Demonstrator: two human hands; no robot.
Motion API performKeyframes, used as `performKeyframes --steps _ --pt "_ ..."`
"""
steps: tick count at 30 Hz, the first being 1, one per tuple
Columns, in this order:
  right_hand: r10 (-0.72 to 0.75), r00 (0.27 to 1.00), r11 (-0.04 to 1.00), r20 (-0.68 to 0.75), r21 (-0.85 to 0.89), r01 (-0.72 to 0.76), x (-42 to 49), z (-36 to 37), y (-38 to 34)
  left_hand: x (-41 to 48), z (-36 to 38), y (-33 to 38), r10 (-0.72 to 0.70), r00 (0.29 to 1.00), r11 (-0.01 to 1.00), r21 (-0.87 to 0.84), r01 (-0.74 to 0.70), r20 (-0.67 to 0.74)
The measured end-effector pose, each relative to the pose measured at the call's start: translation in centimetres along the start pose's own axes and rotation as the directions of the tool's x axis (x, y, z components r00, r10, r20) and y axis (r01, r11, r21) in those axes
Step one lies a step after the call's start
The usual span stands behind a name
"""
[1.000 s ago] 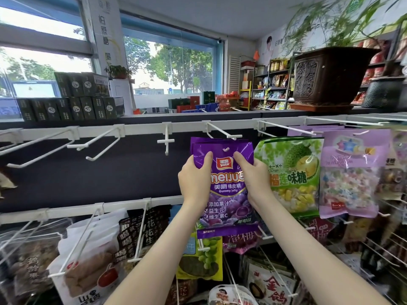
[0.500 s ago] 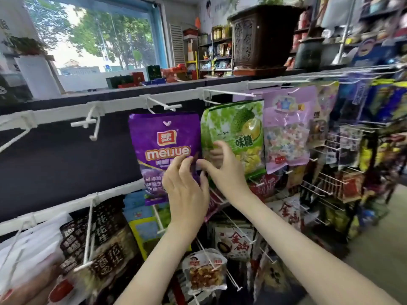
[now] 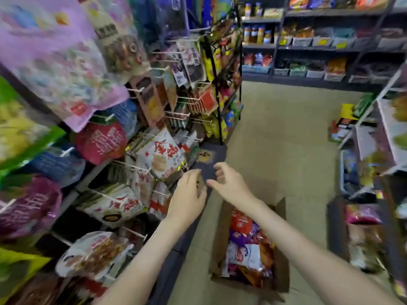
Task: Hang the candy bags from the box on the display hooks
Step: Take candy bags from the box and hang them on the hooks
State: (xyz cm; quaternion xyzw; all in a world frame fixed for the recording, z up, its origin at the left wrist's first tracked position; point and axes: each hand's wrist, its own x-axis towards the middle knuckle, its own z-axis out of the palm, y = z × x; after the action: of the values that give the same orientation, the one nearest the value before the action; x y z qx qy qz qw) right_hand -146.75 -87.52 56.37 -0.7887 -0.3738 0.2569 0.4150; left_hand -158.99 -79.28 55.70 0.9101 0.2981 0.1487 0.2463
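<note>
Both hands let go of purple bag, now hanging free at left. Left hand & right hand dropped low, empty, above box. View swung right/down.

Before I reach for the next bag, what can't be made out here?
Head view only.
- Box: depth and bag count, hidden by the top candy bags and the right forearm.
- Near hanging bags: labels motion-blurred.
- Far shelves: goods too small to tell.

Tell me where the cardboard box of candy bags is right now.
In the head view, the cardboard box sits on the floor at lower centre-right, beneath the right forearm, just right of the display rack.
</note>
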Motion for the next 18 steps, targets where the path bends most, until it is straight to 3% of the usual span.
performKeyframes --steps 3,8,15,18 --pt "0.238 0.971 0.971 -0.031 0.020 -0.238 -0.5 -3.6 9.2 1.6 8.3 2.6 -0.035 0.980 0.998 -0.046 0.045 0.196" --pt "0.531 0.847 0.846 -0.022 0.064 -0.529 -1.3 -4.2 24.7 2.1 21.3 3.2 -0.167 0.894 0.978 -0.048 0.205 0.416" --pt "0.784 0.619 0.613 0.054 0.091 -0.785 -2.1 5.9 45.0 -0.6 39.5 -5.9 -0.336 0.748 0.895 -0.053 0.443 0.573" --pt "0.865 0.481 0.448 0.144 0.211 -0.869 -1.1 12.8 52.4 -1.7 46.5 -10.8 -0.394 0.705 0.859 -0.037 0.511 0.590"
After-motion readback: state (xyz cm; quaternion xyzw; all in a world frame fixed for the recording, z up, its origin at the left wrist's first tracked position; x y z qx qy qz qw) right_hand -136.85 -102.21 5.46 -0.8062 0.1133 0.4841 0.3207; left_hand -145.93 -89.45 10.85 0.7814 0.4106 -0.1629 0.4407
